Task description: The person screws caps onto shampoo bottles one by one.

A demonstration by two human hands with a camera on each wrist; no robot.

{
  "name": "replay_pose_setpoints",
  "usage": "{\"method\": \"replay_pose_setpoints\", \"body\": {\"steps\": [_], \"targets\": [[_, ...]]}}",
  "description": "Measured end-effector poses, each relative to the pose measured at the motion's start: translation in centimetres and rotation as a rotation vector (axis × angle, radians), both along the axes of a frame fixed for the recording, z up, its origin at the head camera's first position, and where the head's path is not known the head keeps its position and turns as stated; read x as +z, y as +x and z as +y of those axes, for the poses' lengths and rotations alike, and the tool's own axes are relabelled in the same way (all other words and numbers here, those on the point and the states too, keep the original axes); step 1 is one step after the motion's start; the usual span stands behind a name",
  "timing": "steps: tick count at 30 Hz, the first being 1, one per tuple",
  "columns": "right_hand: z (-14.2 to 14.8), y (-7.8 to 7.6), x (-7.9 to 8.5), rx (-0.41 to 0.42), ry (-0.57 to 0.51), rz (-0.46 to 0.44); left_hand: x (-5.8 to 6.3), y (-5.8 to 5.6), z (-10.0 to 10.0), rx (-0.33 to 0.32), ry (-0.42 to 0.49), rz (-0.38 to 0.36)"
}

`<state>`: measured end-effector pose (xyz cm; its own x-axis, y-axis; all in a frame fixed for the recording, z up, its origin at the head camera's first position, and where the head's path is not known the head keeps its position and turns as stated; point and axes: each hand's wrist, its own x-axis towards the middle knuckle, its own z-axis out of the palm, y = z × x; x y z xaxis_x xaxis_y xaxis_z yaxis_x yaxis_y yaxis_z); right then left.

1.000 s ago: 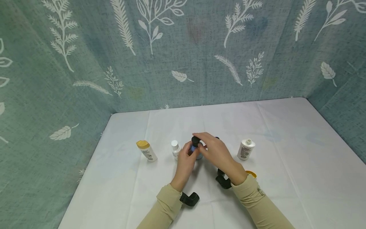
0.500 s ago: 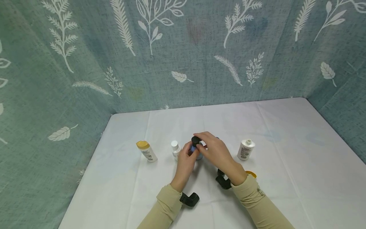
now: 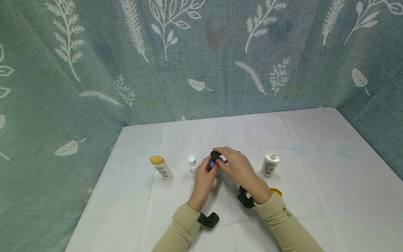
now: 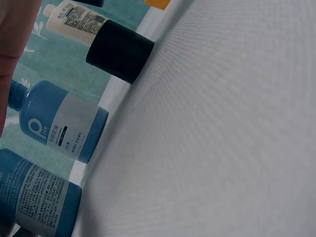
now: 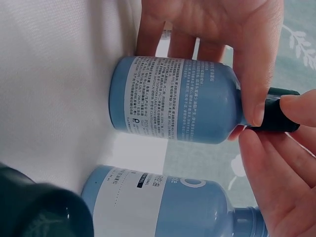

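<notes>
A blue bottle (image 5: 170, 98) with a printed label stands upright on the table. My left hand (image 3: 204, 180) grips its upper part, with the thumb by the neck in the right wrist view. The fingertips of my right hand (image 3: 240, 169) pinch the black cap (image 3: 215, 156) at the top of that bottle. Whether the cap is threaded on cannot be told. Close beside it stands a second blue bottle (image 4: 61, 121), its neck bare; in the head view my right hand mostly covers it. A loose dark cap (image 4: 121, 52) rests on the table near this second bottle.
Left of the hands are a small white-capped bottle (image 3: 193, 165) and a white bottle with a yellow cap (image 3: 161, 166). An uncapped white bottle (image 3: 270, 164) stands to the right. A yellow cap (image 3: 276, 191) lies beside the right wrist. Patterned curtains surround the white table (image 3: 315, 147).
Both hands keep their places on the blue bottle and its cap. The right fingers shift very slightly around the cap; the other bottles stay put.
</notes>
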<state>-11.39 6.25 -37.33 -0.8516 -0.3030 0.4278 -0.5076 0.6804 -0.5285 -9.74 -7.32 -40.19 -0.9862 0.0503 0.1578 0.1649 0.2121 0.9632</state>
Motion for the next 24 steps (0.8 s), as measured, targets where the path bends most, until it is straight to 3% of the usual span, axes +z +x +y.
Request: {"method": "replay_pose_setpoints", "body": {"steps": [10, 24], "targets": [[0.07, 0.0, 0.12, -0.017, 0.02, -0.036, -0.02, -0.03, 0.11, 0.016, -0.019, 0.01], [0.07, -0.07, -0.18, 0.009, 0.014, -0.012, -0.21, 0.03, 0.16, 0.027, -0.027, 0.017]]}}
